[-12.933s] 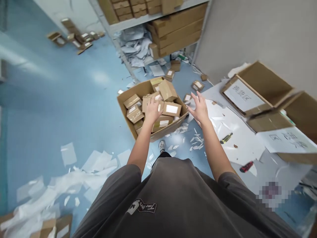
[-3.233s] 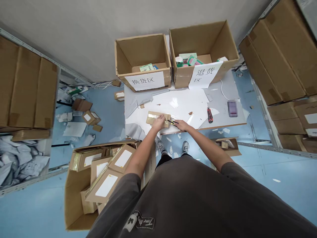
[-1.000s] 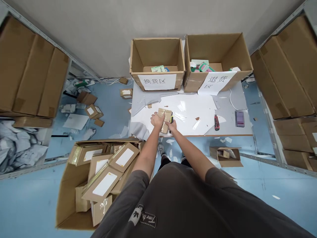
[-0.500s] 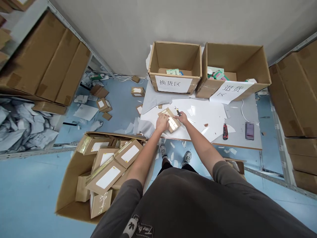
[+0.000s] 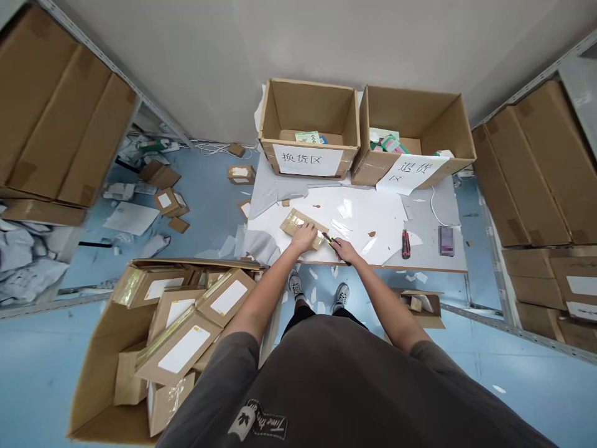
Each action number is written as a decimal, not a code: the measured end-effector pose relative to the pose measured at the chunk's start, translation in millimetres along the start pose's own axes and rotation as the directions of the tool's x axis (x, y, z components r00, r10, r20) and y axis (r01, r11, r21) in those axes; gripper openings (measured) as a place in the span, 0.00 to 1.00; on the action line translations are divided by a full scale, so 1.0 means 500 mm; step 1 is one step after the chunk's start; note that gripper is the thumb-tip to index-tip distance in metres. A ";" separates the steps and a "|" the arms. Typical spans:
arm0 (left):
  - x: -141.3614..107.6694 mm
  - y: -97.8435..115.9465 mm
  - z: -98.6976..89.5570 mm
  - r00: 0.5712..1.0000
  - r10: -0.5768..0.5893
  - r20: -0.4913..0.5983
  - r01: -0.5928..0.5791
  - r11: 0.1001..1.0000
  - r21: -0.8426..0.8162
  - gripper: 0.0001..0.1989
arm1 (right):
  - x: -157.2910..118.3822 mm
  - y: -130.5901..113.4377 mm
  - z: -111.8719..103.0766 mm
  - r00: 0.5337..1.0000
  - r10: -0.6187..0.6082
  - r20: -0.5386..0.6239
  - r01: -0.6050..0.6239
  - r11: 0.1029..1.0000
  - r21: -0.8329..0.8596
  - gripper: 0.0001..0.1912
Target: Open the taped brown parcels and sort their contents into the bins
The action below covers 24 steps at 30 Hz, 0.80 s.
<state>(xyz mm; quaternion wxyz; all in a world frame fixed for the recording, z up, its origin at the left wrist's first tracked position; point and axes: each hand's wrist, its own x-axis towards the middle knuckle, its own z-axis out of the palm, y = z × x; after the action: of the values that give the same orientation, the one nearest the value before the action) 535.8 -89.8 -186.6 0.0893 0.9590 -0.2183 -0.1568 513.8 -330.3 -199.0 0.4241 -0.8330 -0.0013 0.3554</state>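
A small taped cardboard box [image 5: 293, 222] lies at a slant near the front edge of the white table [image 5: 321, 205]. My left hand [image 5: 305, 236] rests over it, fingers curled onto its top and holding it against the table. In my right hand [image 5: 346, 250] is a black and yellow utility knife [image 5: 330, 239], its front end pointing left at the box's right end. Whether the blade touches the cardboard is too small to tell. Further right on the table lies a red and black tool [image 5: 405, 244], apart from both hands.
Two open cartons with paper signs, a left carton [image 5: 308, 163] and a right carton [image 5: 415, 168], stand along the table's back. A big carton [image 5: 96, 373] full of parcels is at my left. Paper scraps [image 5: 345, 209] and a blurred phone-like object [image 5: 446, 241] lie on the table.
The box has turned so its long side runs more sideways. My right hand with the knife has come lower, to the box's right end. The view has shifted to the right.
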 end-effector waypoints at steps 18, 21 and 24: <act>0.008 0.020 0.005 0.995 -0.035 0.089 0.037 0.999 -0.024 0.46 | 0.015 -0.031 -0.044 0.996 -0.003 0.091 0.050 0.852 -0.520 0.17; 0.013 0.025 0.000 0.993 -0.048 0.105 0.049 0.999 -0.002 0.43 | 0.019 -0.023 -0.048 0.984 0.039 0.172 0.014 0.953 -0.301 0.18; 0.018 0.027 -0.006 0.991 -0.060 0.119 0.060 0.998 0.002 0.43 | 0.008 -0.006 -0.029 0.970 0.078 0.229 -0.062 0.995 -0.079 0.20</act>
<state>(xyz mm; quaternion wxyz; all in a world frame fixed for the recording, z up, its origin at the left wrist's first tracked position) 539.3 -105.5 -182.8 0.0722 0.9540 -0.1942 -0.2165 526.6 -337.4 -193.7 0.3782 -0.7999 -0.0341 0.4647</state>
